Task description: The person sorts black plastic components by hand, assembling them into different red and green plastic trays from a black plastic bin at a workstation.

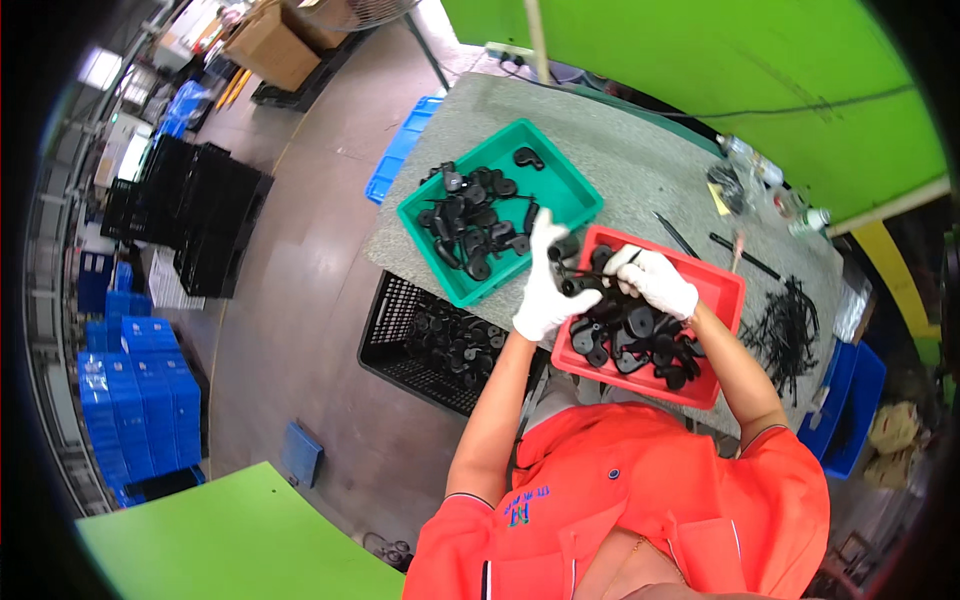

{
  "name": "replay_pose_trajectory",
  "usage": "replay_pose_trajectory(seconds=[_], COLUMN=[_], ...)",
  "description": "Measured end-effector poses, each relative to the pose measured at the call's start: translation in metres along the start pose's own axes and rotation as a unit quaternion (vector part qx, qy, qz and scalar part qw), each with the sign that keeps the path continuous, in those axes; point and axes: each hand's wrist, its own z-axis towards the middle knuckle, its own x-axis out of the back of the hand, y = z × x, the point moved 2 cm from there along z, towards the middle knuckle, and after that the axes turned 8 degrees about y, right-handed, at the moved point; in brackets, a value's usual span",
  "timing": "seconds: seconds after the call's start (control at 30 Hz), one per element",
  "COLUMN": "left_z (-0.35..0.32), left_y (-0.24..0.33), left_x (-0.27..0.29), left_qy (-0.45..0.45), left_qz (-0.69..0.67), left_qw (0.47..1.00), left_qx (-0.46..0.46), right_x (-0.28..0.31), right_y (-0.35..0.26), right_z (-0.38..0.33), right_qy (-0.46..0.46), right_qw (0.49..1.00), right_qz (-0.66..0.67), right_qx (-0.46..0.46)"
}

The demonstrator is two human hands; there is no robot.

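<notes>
Speckled grey tabletop (640, 170), close-set trays: small parts could stray

The left hand (543, 298), white-gloved, was at the left side of the red tray (722, 320), thumb and fingers spread apart; dark pieces showed between them, but whether it gripped one could not be told. The right hand (655, 283) was curled over the black parts (640, 322) in that tray, fingertips bunched near a small dark piece; a firm pinch could not be made out. Gloved fingertips among such jumbled shapes could lose one piece or drag up its neighbour.

Just beside the left hand stood the green tray (562, 185), with dark hooked pieces (465, 225) heaped inside. Because the trays sat so close and their contents looked so alike, a dropped piece could vanish into the other heap. The green tray's near corner seemed to reach the tabletop's edge, so a nudge from the left forearm (495, 400) could unsettle it. Below, a black crate (425, 385) of similar pieces could swallow anything that fell. Farther right, loose black strips (790, 330) could catch on a glove.
</notes>
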Motion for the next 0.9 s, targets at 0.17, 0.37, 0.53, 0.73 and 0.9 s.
replay_pose_trajectory(seconds=[0.17, 0.37, 0.53, 0.73, 0.9], left_z=[-0.048, -0.064, -0.072, -0.072, -0.069], left_y=[-0.015, -0.024, -0.024, -0.024, -0.004], left_x=[-0.078, -0.098, -0.124, -0.115, -0.119], left_qy=[-0.024, -0.021, -0.140, -0.112, -0.107], left_qz=[-0.295, 0.229, 0.501, 0.527, 0.483], left_qw=[0.927, 0.964, 0.850, 0.842, 0.866], left_qx=[0.231, 0.132, 0.085, 0.015, -0.067], right_x=[0.029, 0.054, 0.058, 0.076, 0.110], right_y=[0.031, 0.056, 0.070, 0.072, 0.083], right_z=[-0.058, -0.100, -0.126, -0.128, -0.114], right_qy=[0.091, 0.197, 0.257, 0.372, 0.362], right_qw=[0.995, 0.905, 0.851, 0.832, 0.924], right_qz=[-0.029, -0.323, -0.437, -0.383, -0.066], right_qx=[-0.036, 0.196, 0.139, 0.150, 0.101])
